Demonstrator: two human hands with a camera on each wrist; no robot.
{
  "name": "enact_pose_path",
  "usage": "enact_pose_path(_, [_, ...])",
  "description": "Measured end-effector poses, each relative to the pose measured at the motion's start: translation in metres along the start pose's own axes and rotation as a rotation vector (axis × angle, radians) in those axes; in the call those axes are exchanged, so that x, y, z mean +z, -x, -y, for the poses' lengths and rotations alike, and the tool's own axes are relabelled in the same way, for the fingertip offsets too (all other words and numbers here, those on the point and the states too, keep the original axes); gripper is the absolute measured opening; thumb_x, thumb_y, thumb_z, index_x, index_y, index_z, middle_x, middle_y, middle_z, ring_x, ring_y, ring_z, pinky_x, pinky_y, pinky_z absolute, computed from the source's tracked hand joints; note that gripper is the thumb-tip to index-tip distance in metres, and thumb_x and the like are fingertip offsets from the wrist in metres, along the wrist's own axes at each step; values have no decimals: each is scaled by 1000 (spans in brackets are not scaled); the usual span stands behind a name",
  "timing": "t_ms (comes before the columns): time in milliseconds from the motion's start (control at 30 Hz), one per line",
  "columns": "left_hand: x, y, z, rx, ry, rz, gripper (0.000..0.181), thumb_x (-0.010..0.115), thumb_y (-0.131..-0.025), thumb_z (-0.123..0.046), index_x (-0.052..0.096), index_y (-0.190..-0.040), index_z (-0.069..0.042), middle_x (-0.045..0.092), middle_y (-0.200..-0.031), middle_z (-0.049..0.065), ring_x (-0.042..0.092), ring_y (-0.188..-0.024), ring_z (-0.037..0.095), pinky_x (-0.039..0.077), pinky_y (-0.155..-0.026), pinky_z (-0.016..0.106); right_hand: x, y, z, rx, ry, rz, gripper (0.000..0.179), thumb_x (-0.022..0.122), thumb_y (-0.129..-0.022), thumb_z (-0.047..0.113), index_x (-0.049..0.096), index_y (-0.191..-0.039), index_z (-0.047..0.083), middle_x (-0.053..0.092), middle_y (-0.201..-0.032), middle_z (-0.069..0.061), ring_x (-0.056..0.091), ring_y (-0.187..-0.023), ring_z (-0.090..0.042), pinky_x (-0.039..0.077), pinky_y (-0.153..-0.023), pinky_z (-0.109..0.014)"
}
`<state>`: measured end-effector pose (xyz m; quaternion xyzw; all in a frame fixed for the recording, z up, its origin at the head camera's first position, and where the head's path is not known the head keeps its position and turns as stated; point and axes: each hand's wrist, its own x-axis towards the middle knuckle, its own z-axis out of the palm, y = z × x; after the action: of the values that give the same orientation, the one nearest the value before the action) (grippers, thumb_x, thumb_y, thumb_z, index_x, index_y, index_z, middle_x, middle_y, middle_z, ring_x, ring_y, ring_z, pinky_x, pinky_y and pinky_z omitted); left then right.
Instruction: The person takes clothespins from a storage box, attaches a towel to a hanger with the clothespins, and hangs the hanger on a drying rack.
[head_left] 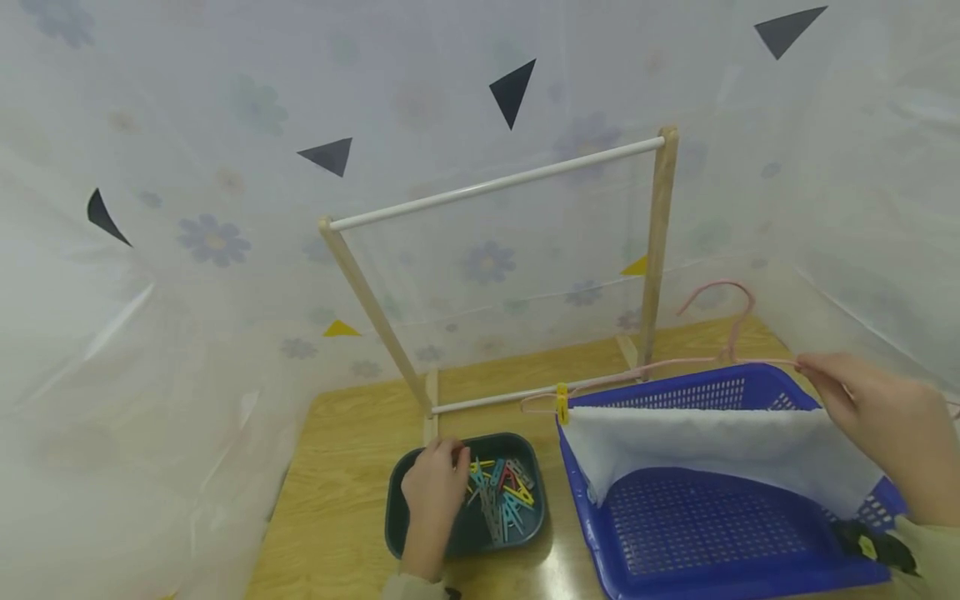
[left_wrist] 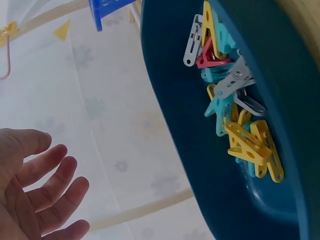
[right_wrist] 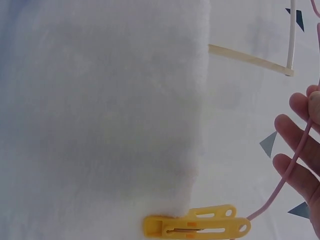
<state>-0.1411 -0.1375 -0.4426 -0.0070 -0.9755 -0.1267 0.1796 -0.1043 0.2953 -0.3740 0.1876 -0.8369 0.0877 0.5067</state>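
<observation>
My left hand (head_left: pixel 437 490) hovers over the dark green bin (head_left: pixel 463 546) of clothespins (head_left: pixel 491 500). In the left wrist view its fingers (left_wrist: pixel 57 192) are loosely bent and apart, with nothing between them, outside the bin's wall. With thumb and fingers my right hand (head_left: pixel 873 408) pinches the pink hanger (head_left: pixel 731 337) on its right arm. A white cloth (head_left: pixel 697 429) hangs from the hanger's lower bar. One yellow clothespin (head_left: pixel 562 403) clips its left end; in the right wrist view another yellow clothespin (right_wrist: pixel 197 225) sits at the other end, hidden from the head view.
Below the hanger stands a blue perforated basket (head_left: pixel 600 533), right of the bin. Behind them a rack with wooden posts (head_left: pixel 658 250) and a white top rail (head_left: pixel 495 184) rises from the wooden table (head_left: pixel 330 475). Translucent flowered sheeting (head_left: pixel 217 333) surrounds the back and sides.
</observation>
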Motion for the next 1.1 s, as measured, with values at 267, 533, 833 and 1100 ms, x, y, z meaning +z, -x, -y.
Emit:
enact_pose_path(267, [5,5,9,-50,5,39,12,67,-79,-27,66,-79,-15,57,-72,-5,46,-51,9,32,-40,23,-1,-7,-1,25,19,14,66,30,-95,45,64,-78,-9,61,-68,-24,55,-50,-37,41,-48,-48])
enact_pose_path(533, [6,10,14,-85,8,79,13,66,-79,-28,67,-81,-15,56,-72,-3,47,-54,11,33,-41,25,-3,-12,-2,41,33,21,66,30,-95,44,64,-81,-11,61,-72,-25,56,-52,-38,42,-49,-48])
enact_pose_path(833, [7,16,27,-154,2,143,13,66,-78,-27,65,-84,-15,55,-74,-3,50,-59,13,36,-44,26,-4,-16,-2,70,38,40,66,30,-95,44,64,-84,-11,62,-75,-25,57,-58,-39,43,-51,-49])
enact_pose_path(1100, [11,23,40,-140,12,99,13,68,-76,-26,66,-81,-14,55,-72,-3,52,-58,13,37,-44,25,-2,-19,0,95,58,37,66,30,-95,45,64,-85,-10,62,-77,-25,57,-58,-39,43,-50,-50])
